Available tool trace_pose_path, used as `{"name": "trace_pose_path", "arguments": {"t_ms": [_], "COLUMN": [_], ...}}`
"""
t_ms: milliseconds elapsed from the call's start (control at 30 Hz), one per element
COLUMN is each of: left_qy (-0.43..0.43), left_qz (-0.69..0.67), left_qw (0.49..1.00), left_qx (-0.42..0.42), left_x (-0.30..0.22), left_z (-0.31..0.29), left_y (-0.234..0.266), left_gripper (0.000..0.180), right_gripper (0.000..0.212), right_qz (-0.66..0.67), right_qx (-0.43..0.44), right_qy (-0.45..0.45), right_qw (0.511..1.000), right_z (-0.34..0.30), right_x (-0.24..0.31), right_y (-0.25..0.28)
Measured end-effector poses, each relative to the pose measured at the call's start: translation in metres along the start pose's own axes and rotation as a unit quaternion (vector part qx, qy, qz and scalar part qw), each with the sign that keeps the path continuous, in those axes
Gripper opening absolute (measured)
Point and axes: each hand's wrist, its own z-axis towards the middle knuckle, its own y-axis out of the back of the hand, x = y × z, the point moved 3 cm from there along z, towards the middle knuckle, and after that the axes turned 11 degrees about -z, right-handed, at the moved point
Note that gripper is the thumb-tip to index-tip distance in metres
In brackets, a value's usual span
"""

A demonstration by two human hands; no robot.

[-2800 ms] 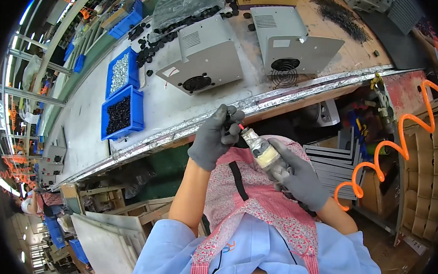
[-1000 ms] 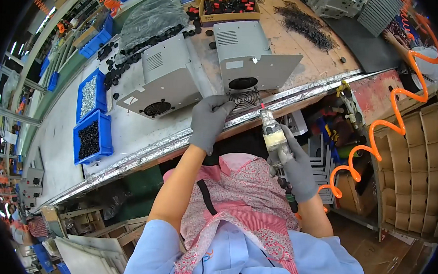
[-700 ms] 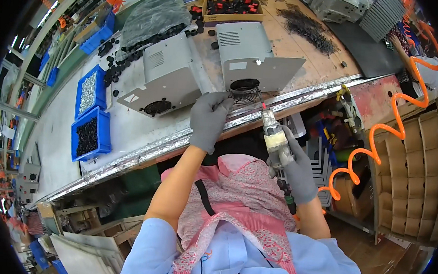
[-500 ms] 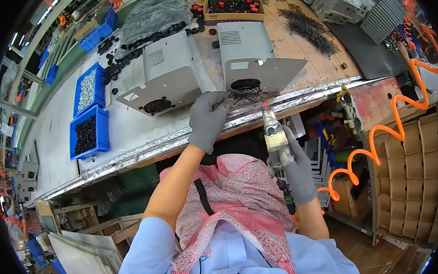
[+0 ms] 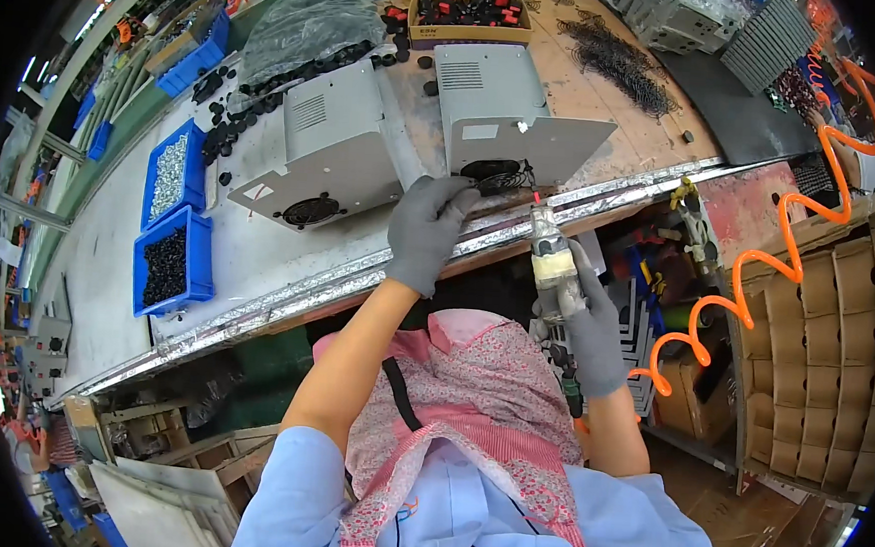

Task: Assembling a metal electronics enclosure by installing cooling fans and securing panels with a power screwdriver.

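In a grey glove, my left hand (image 5: 428, 228) has its fingers pinched at the left edge of a black wire fan guard (image 5: 504, 181). The guard lies against the round fan opening at the foot of a grey sheet-metal housing (image 5: 499, 92). My right hand (image 5: 594, 328), gloved too, is wrapped round a tape-covered power screwdriver (image 5: 554, 266). Its bit points up at the right side of the guard, where the tip is too small to make out clearly. Left of this stands a second grey housing (image 5: 332, 122) with a black fan (image 5: 310, 212) in its front panel.
Two blue bins, one with silvery pieces (image 5: 170, 179) and one with black pieces (image 5: 165, 269), sit at the left. Behind are a carton of black-and-red parts (image 5: 471, 17) and a pile of wire guards (image 5: 621, 59). An orange coiled hose (image 5: 791, 265) hangs at right.
The screwdriver has risen slightly, its bit now at the guard's right side. The guard sits closer to the fan opening. My left hand has shifted a little right and up.
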Motion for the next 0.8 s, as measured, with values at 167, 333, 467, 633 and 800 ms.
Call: {"name": "trace_pose_path", "arguments": {"t_ms": [167,333,467,633,800], "left_qy": [0.062,0.160,0.221,0.339,0.047], "left_qz": [-0.096,-0.242,-0.387,-0.284,-0.062], "left_qw": [0.987,0.954,0.888,0.848,0.895], "left_qx": [-0.114,-0.079,0.117,0.290,0.438], "left_x": [-0.005,-0.007,0.007,-0.025,-0.023], "left_z": [0.011,0.056,0.089,0.081,0.073], "left_y": [0.003,-0.010,-0.020,-0.010,-0.023], "left_gripper": [0.034,0.036,0.040,0.037,0.035], "right_gripper": [0.055,0.057,0.057,0.057,0.067], "right_qz": [-0.009,-0.028,-0.040,-0.018,-0.046], "right_qx": [0.002,0.009,0.016,0.034,0.046], "right_qy": [0.012,0.015,0.022,-0.007,-0.013], "right_qw": [1.000,0.999,0.999,0.999,0.998], "right_z": [0.002,0.005,0.006,0.003,-0.008], "right_x": [-0.002,-0.001,0.006,0.012,0.006], "right_y": [0.004,0.005,0.005,0.014,0.031]}}
